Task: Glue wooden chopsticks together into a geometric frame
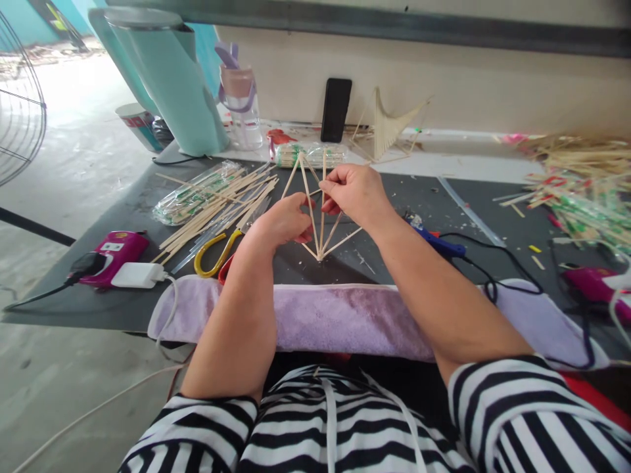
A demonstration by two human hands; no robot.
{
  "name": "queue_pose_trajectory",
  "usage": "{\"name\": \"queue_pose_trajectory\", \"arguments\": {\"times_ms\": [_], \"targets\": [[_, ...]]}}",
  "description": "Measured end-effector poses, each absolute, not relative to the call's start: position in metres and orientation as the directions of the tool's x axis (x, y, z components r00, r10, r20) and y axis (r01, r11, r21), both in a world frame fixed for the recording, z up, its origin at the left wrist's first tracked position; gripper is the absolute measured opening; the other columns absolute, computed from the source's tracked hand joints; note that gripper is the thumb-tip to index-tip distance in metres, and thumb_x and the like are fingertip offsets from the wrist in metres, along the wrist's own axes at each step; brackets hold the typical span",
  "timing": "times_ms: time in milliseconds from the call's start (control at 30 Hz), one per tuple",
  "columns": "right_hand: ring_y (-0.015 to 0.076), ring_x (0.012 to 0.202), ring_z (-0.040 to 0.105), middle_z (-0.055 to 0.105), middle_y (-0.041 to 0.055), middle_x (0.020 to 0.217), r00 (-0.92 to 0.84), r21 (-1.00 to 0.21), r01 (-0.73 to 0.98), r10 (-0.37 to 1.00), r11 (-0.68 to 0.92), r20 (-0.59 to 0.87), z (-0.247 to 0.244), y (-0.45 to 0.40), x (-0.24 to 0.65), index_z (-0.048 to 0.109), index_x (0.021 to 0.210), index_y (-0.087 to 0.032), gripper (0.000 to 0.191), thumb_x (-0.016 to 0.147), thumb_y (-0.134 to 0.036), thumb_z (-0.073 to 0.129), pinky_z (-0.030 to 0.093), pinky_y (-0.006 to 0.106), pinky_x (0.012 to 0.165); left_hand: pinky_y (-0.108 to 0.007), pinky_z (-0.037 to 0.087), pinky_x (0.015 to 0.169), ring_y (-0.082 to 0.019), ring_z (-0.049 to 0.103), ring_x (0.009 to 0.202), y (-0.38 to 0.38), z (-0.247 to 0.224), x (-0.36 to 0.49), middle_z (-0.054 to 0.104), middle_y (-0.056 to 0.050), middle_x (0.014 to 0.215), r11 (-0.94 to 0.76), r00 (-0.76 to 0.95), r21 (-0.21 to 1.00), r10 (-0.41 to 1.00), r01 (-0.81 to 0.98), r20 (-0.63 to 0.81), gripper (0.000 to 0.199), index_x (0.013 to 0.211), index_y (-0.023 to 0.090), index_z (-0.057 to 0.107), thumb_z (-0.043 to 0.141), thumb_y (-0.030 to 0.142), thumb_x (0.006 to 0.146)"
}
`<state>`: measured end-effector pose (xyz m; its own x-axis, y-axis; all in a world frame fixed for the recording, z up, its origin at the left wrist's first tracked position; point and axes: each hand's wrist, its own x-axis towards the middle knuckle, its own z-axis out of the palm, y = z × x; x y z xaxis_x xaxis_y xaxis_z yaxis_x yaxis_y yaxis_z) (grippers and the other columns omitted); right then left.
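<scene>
A frame of thin wooden sticks point(314, 223) stands on the dark mat before me, several sticks meeting at a low corner near the mat. My right hand point(355, 192) pinches an upright wooden stick point(324, 165) of it between thumb and fingers. At the frame's left side my left hand point(290, 220) is closed, its fingers curled around the sticks and partly hidden behind them. Yellow-handled scissors point(217, 257) lie left of the left forearm, beside loose wooden sticks point(211, 210). A blue glue gun point(438, 242) lies right of the right forearm, partly hidden by it.
A purple towel point(340, 318) covers the table's front edge. Magenta power sockets point(116, 256) with cords sit at left. Behind stand a teal jug point(165, 79), a bottle point(241, 105), a phone point(336, 110) and a finished-looking stick model point(387, 125). A stick pile point(586, 190) lies right.
</scene>
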<state>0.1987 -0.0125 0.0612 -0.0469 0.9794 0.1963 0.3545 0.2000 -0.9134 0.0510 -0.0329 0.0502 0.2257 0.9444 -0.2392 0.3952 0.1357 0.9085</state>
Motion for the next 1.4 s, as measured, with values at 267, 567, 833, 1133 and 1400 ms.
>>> {"name": "queue_pose_trajectory", "arguments": {"times_ms": [267, 567, 833, 1133, 1400], "targets": [[0.0117, 0.04, 0.058, 0.054, -0.003, 0.044, -0.086, -0.921, 0.327, 0.977, 0.21, 0.193, 0.057, -0.001, 0.191, 0.059, 0.061, -0.019, 0.025, 0.078, -0.025, 0.077, 0.048, 0.021, 0.036, -0.025, 0.051, 0.053, -0.019, 0.068, 0.054, -0.029, 0.044, 0.049, 0.066, 0.0, 0.061, 0.119, 0.242, 0.913, 0.944, 0.391, -0.226, 0.031, 0.089, 0.023, 0.054, 0.051, 0.003, 0.065], [0.0093, 0.034, 0.054, 0.052, -0.0047, 0.039, -0.103, -0.908, 0.345, 0.971, 0.238, 0.215, 0.059, 0.0, 0.187, 0.059, 0.058, -0.019, 0.026, 0.078, -0.019, 0.077, 0.045, 0.018, 0.033, -0.026, 0.051, 0.049, -0.019, 0.067, 0.052, -0.028, 0.042, 0.047, 0.066, -0.002, 0.067, 0.081, 0.26, 0.912, 0.945, 0.402, -0.198, 0.009, 0.077, 0.021, 0.055, 0.054, 0.012, 0.076], [0.0123, 0.036, 0.055, 0.053, -0.0032, 0.042, -0.081, -0.852, 0.466, 0.97, 0.239, 0.228, 0.057, 0.002, 0.185, 0.062, 0.063, -0.02, 0.021, 0.079, -0.023, 0.074, 0.046, 0.024, 0.036, -0.029, 0.053, 0.05, -0.02, 0.066, 0.051, -0.03, 0.043, 0.05, 0.065, -0.002, 0.065, 0.095, 0.275, 0.918, 0.938, 0.385, -0.212, 0.015, 0.078, 0.021, 0.059, 0.051, 0.008, 0.075], [0.012, 0.042, 0.06, 0.055, -0.0033, 0.046, -0.117, -0.765, 0.584, 0.961, 0.271, 0.252, 0.06, 0.0, 0.181, 0.063, 0.068, -0.018, 0.016, 0.084, -0.018, 0.065, 0.044, 0.02, 0.041, -0.024, 0.054, 0.056, -0.015, 0.066, 0.056, -0.033, 0.05, 0.051, 0.064, -0.002, 0.073, 0.144, 0.28, 0.873, 0.912, 0.467, -0.3, 0.009, 0.091, 0.018, 0.056, 0.049, 0.015, 0.087], [0.0127, 0.046, 0.061, 0.058, -0.0019, 0.05, -0.136, -0.698, 0.651, 0.95, 0.298, 0.279, 0.06, -0.003, 0.182, 0.064, 0.071, -0.017, 0.014, 0.085, -0.023, 0.063, 0.045, 0.023, 0.047, -0.028, 0.056, 0.061, -0.016, 0.067, 0.059, -0.032, 0.049, 0.052, 0.064, -0.004, 0.078, 0.168, 0.275, 0.871, 0.906, 0.462, -0.321, 0.023, 0.107, 0.017, 0.06, 0.044, 0.018, 0.091]]}}
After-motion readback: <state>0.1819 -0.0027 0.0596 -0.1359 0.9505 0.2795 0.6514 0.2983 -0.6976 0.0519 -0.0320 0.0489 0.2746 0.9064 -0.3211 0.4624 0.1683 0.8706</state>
